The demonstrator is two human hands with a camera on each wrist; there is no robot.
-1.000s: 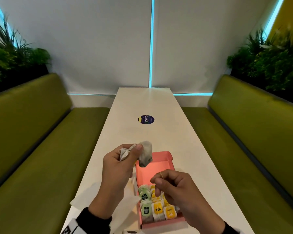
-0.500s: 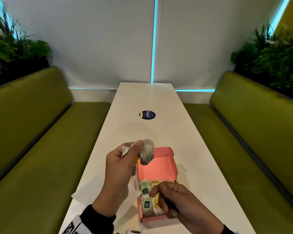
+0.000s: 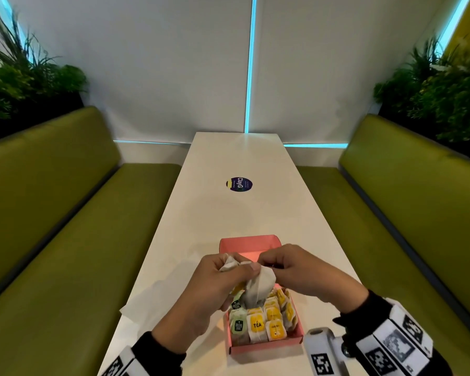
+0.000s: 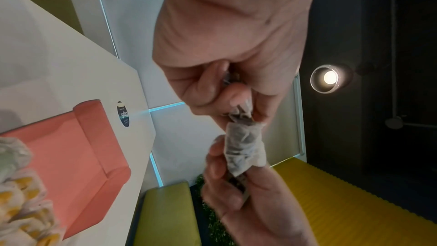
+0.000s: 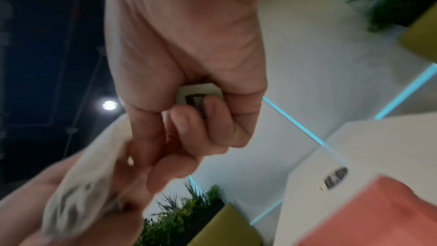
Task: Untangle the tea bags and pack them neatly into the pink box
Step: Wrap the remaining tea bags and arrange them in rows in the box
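The long white bench (image 3: 228, 213) runs away from the hands, and the pink box (image 3: 266, 347) sits on it directly under them, its open lid (image 3: 248, 244) just beyond the knuckles and its near end filled with rows of packed tea bags (image 3: 266, 324), yellow tags toward the right hand's side, green toward the left. Above the box the left hand (image 3: 215, 289) is curled round a crumpled clump of tea bags (image 3: 257, 287), thumb pressed on top, one pouch hanging below the fingers. The right hand (image 3: 296, 270) is closed beside it, touching the clump, and its wrist view shows a small green-white tag (image 5: 198, 95) folded into the palm; the string between tag and clump is too fine and blurred to make out, so its path is probably taut but I cannot say. The risk from here is a hard pull: the paper pouch could tear at its staple or spill leaves into the tidy rows, or the dangling bag could snag and lift a packed tag. Compared with half a second ago, the right hand has risen out of the box to meet the left, and the clump has dropped lower, closer over the box.
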